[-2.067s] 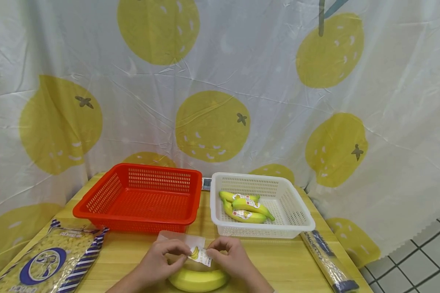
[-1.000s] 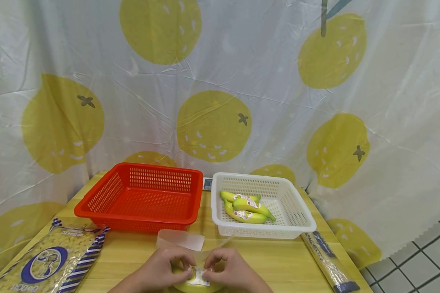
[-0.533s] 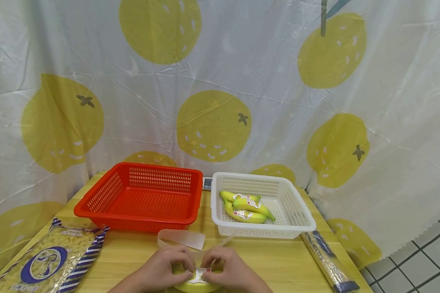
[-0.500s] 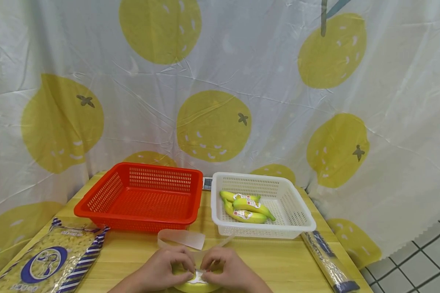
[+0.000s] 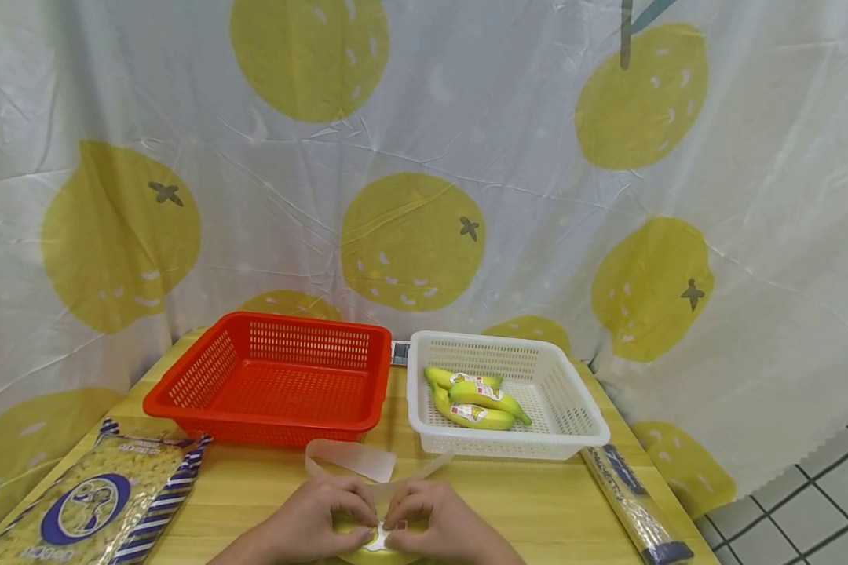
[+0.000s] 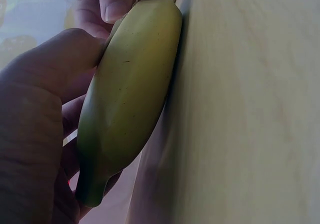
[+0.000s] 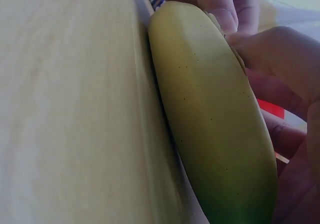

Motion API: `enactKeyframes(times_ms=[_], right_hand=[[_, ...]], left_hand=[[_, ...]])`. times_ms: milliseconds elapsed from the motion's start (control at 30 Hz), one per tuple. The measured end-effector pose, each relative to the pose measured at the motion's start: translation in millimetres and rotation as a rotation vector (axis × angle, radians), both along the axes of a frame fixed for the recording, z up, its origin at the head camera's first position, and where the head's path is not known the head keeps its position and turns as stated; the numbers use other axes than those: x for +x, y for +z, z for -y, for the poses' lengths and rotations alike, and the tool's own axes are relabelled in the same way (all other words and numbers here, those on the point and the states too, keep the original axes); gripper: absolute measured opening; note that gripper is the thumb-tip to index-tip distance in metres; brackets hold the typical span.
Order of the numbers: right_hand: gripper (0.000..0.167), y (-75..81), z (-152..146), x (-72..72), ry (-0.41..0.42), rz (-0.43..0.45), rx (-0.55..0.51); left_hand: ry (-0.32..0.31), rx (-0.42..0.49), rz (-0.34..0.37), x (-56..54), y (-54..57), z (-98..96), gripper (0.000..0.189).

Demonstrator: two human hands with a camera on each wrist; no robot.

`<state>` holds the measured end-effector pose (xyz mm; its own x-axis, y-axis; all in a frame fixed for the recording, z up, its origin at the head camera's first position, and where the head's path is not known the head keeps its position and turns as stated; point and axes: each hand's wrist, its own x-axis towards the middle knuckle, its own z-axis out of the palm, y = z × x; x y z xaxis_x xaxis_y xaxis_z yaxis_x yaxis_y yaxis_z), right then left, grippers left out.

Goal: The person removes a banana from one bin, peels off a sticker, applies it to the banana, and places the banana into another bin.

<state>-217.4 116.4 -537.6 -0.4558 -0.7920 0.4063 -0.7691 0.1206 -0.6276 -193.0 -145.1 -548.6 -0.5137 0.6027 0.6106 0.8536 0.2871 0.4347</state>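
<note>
A yellow banana (image 5: 381, 557) lies on the table at the front, with a white printed sticker (image 5: 376, 538) on its upper side. My left hand (image 5: 325, 514) is bent around the banana's left part, its thumb and fingertips at the sticker. From the other side my right hand (image 5: 434, 518) does the same, and both sets of fingertips nearly meet. The left wrist view shows the near side of the banana (image 6: 132, 84), with fingers behind it. Thumb and fingers flank the banana (image 7: 210, 109) in the right wrist view too. The hands cover much of the sticker.
A translucent backing strip (image 5: 356, 458) curls up behind the hands. Farther back stand a red basket (image 5: 283, 424) and a white basket (image 5: 502, 449) holding several stickered bananas (image 5: 480, 420). A pasta bag (image 5: 92, 502) lies left, a spaghetti packet (image 5: 636, 502) right.
Two seconds ago the sticker was held up between both hands above the banana. The hands have since lowered it onto the banana, and their fingertips have drawn closer together over it.
</note>
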Motion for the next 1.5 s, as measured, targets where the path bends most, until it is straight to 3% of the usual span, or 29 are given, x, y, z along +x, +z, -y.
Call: enactKeyframes(times_ms=[333,467,633,800,933,1100,1300,1500], right_hand=[[0.008,-1.6,-0.5,0.4,-0.023,-0.025,0.101],[0.010,2.0,-1.0,2.1,-0.052,-0.110,0.148],[0.014,8.7,-5.0,6.1,-0.154,-0.206,0.256],[0.017,10.1,-7.2,6.6,-0.222,-0.173,0.313],[0.016,8.1,-6.8,5.9,-0.197,-0.154,0.282],[0.016,5.8,-4.6,8.4,-0.147,-0.154,0.253],[0.016,7.7,-3.1,11.4,-0.150,-0.122,0.272],[0.015,8.8,-2.7,12.0,-0.175,-0.195,0.274]], left_hand=[[0.012,-0.054,-0.042,1.0,-0.7,-1.3,0.018],[0.020,-0.062,-0.047,1.2,-0.9,-2.2,0.017],[0.056,-0.085,-0.032,1.8,0.2,-3.6,0.017],[0.118,-0.117,0.025,3.0,2.6,-3.9,0.020],[0.142,-0.133,0.051,4.0,3.0,-3.8,0.020],[0.111,-0.112,0.026,3.1,1.7,-5.7,0.018],[0.052,-0.075,-0.036,0.4,-0.4,-6.9,0.015],[0.015,-0.077,0.071,0.1,2.1,-7.4,0.014]])
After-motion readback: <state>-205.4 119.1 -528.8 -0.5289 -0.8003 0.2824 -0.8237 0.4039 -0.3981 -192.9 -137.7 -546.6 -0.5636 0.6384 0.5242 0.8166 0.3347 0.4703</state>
